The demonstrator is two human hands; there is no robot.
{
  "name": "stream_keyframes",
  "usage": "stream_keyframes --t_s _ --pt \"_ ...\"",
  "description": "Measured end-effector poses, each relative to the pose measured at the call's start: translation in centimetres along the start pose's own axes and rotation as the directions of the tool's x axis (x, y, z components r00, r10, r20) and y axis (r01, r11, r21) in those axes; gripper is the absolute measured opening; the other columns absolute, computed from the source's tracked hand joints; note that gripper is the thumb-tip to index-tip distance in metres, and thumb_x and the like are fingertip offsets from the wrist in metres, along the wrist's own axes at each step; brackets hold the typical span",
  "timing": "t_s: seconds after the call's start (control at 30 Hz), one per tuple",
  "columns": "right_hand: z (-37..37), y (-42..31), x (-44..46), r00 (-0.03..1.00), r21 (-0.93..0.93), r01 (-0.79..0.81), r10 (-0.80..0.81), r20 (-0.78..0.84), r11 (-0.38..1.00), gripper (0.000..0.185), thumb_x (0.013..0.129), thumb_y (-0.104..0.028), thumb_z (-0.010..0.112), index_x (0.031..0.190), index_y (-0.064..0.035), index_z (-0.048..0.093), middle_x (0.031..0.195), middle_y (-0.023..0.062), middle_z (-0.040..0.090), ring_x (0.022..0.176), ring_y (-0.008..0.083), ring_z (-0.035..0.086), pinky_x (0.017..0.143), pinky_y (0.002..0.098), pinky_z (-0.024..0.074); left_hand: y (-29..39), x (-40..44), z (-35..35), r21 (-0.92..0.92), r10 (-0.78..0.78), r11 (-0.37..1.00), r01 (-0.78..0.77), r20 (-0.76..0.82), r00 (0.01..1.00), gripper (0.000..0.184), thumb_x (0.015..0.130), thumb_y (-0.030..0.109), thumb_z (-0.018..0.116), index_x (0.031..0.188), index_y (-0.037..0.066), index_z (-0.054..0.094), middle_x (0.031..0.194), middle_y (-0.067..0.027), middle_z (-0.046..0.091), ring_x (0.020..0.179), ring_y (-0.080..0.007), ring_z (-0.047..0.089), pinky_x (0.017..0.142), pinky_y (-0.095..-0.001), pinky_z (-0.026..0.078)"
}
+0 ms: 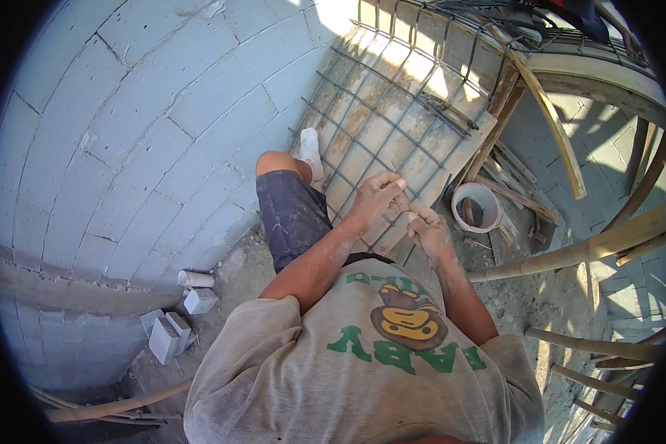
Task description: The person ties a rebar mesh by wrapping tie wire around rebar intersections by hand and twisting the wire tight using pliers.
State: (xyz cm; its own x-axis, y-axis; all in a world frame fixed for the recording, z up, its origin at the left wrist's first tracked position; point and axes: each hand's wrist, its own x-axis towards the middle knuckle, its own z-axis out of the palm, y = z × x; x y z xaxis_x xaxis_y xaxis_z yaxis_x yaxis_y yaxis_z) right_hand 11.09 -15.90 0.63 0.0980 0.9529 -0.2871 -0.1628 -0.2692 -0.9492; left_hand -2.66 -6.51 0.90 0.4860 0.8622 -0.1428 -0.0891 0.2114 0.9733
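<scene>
My left hand and my right hand are close together in front of my waist. On both, the fingertips are pinched together and nearly touch. Whatever is between them is too small to make out. Just beyond them is a grid of steel reinforcing bars, crossed in squares over a sloping board. A dark, thin metal piece lies on the grid's upper right part. My left leg, with a white sock, is raised onto the board's left edge.
A pale block wall rises on the left. White block pieces lie at its foot. Right of my hands stands a white bucket with a wood piece inside. Timber props and bamboo poles cross the right side.
</scene>
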Motion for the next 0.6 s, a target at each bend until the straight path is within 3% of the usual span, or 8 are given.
stream_keyframes --t_s 0.1,0.3,0.4,0.5,0.6 --pt "0.0 1.1 -0.1 1.0 -0.115 0.02 -0.021 -0.012 0.993 0.024 0.086 -0.014 0.055 0.105 -0.0034 0.065 0.062 -0.0026 0.051 0.052 0.0062 0.043 0.048 0.0212 0.034 -0.5 -0.8 -1.1 0.087 -0.049 0.995 0.05 -0.01 0.999 0.024 0.089 0.031 0.059 0.092 0.007 0.063 0.078 0.0013 0.059 0.07 -0.0075 0.057 0.065 -0.0224 0.046" --pt "-0.5 2.2 -1.4 0.998 -0.118 0.011 -0.018 -0.058 0.993 0.025 0.083 -0.013 0.055 0.104 -0.0031 0.065 0.061 -0.0012 0.052 0.051 0.0069 0.045 0.047 0.0232 0.037 0.2 -1.1 -0.2 0.11 -0.149 0.984 0.14 0.074 0.986 0.027 0.089 0.034 0.059 0.09 0.008 0.063 0.078 0.0014 0.059 0.071 -0.0073 0.056 0.066 -0.0225 0.046" --pt "-1.8 2.8 -2.4 0.991 -0.078 0.05 -0.059 -0.123 0.996 0.023 0.086 -0.015 0.055 0.104 -0.005 0.066 0.061 -0.0012 0.053 0.046 0.0062 0.044 0.043 0.0217 0.0342 0.2 -0.5 1.5 0.222 -0.158 0.966 0.133 0.099 0.982 0.027 0.089 0.034 0.059 0.089 0.007 0.063 0.079 0.001 0.06 0.07 -0.007 0.055 0.065 -0.0215 0.045" --pt "-2.5 2.5 -3.4 0.984 -0.071 0.06 -0.071 -0.166 0.996 0.023 0.086 -0.015 0.055 0.104 -0.0057 0.066 0.06 -0.0019 0.052 0.046 0.0058 0.043 0.043 0.0217 0.0335 -1.3 0.8 2.1 0.232 -0.084 0.971 0.053 0.124 0.989 0.026 0.088 0.031 0.061 0.089 0.005 0.063 0.077 0.0005 0.059 0.066 -0.0067 0.054 0.062 -0.0204 0.044" --pt "-2.6 3.5 -3.5 0.973 -0.127 0.042 -0.069 -0.221 0.991 0.024 0.086 -0.015 0.055 0.106 -0.0063 0.066 0.059 -0.0025 0.051 0.046 0.0054 0.043 0.043 0.0216 0.0328 -2.5 2.0 1.8 0.277 -0.112 0.958 0.067 0.149 0.983 0.023 0.086 0.025 0.064 0.088 0.003 0.062 0.074 -0.0003 0.059 0.063 -0.0065 0.053 0.058 -0.0198 0.043"
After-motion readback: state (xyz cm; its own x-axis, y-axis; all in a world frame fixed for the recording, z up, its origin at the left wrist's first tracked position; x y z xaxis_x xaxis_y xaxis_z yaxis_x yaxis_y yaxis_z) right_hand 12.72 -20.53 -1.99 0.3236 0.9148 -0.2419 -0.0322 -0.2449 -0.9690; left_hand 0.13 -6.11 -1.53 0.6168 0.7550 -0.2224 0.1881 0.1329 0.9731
